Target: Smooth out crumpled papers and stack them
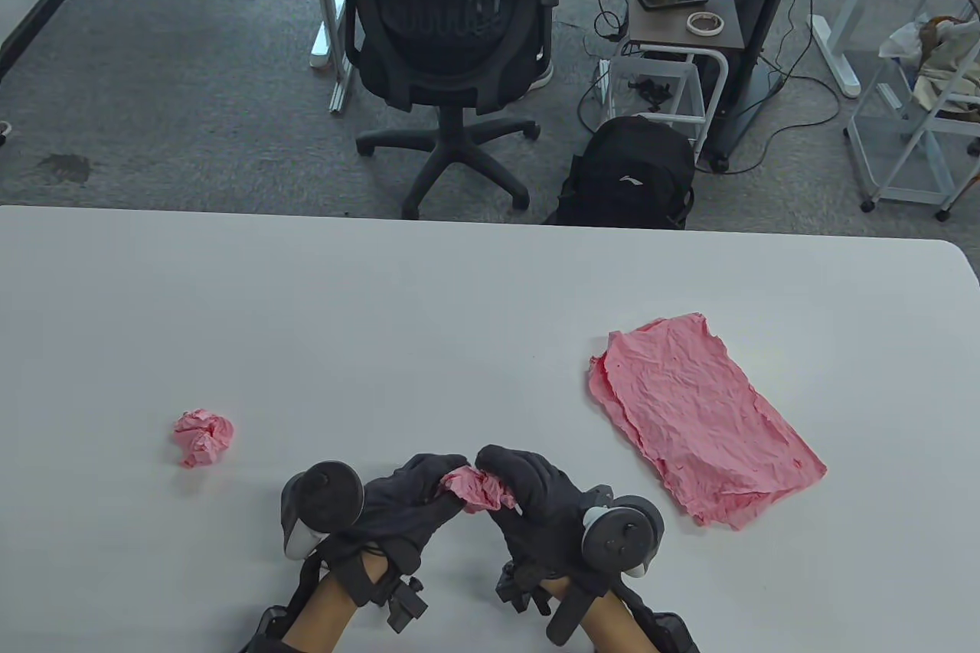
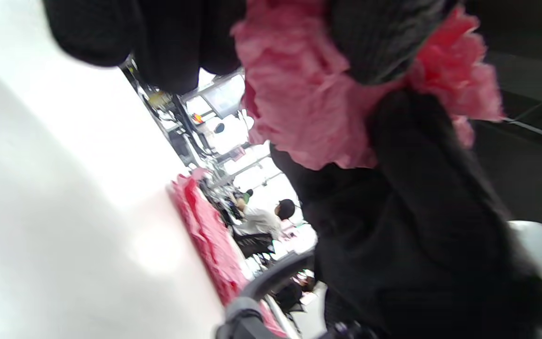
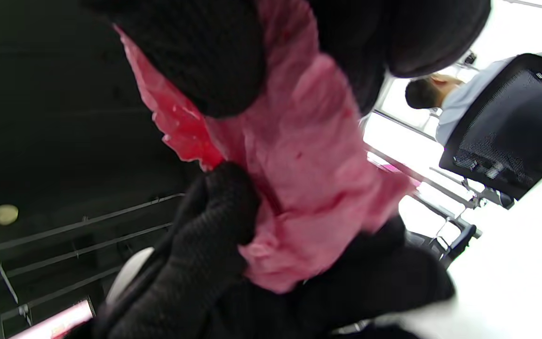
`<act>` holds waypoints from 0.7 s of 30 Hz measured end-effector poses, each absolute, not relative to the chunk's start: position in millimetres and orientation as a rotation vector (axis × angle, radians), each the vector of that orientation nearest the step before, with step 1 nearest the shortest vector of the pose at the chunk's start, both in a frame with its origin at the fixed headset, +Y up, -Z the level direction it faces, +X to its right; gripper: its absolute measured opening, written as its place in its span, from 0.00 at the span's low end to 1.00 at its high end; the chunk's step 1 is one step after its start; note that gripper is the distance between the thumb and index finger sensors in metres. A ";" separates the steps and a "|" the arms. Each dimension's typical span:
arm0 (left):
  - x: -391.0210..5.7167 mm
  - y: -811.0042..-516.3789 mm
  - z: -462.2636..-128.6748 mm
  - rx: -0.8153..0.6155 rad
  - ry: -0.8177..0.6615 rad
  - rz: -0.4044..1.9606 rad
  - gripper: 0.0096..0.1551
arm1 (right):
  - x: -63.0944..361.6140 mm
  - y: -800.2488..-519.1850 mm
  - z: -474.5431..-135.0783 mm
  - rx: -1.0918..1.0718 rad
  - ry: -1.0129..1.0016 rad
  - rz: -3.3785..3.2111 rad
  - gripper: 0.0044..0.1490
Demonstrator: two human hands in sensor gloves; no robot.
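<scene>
both hands, left hand (image 1: 406, 504) and right hand (image 1: 528, 492), pinch one pink wad (image 1: 478, 488) between them, held near the table's (image 1: 459, 316) front edge. flattened sheets (image 1: 700, 419) lie stacked to the right; another ball (image 1: 203, 439) waits at left. recommendation: find opposite edges, pull apart gently to avoid tearing, then press flat on the table before stacking.

Pink papers (image 1: 704, 419), black gloves (image 1: 528, 488), white table (image 1: 383, 316)
</scene>
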State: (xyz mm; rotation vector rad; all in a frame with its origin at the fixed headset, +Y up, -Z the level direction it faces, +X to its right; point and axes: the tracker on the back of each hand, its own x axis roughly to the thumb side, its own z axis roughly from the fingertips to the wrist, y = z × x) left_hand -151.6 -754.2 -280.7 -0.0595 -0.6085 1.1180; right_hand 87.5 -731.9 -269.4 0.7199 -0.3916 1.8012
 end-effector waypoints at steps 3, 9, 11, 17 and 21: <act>-148.5 -751.4 -280.0 -0.059 -0.664 1.289 0.31 | 87.6 -734.5 -270.7 0.667 -0.301 1.774 0.40; -155.1 -753.9 -283.5 -0.068 -0.606 1.273 0.32 | 95.1 -739.3 -276.1 0.575 -0.267 1.698 0.40; -157.3 -753.9 -282.5 -0.057 -0.575 1.237 0.34 | 93.6 -740.4 -275.4 0.576 -0.220 1.627 0.39; -161.0 -750.5 -281.7 -0.024 -0.549 1.022 0.35 | 86.9 -742.9 -275.3 0.605 -0.132 1.546 0.34; -160.3 -749.8 -282.3 -0.021 -0.565 1.031 0.33 | 91.8 -746.7 -280.1 0.552 -0.101 1.478 0.36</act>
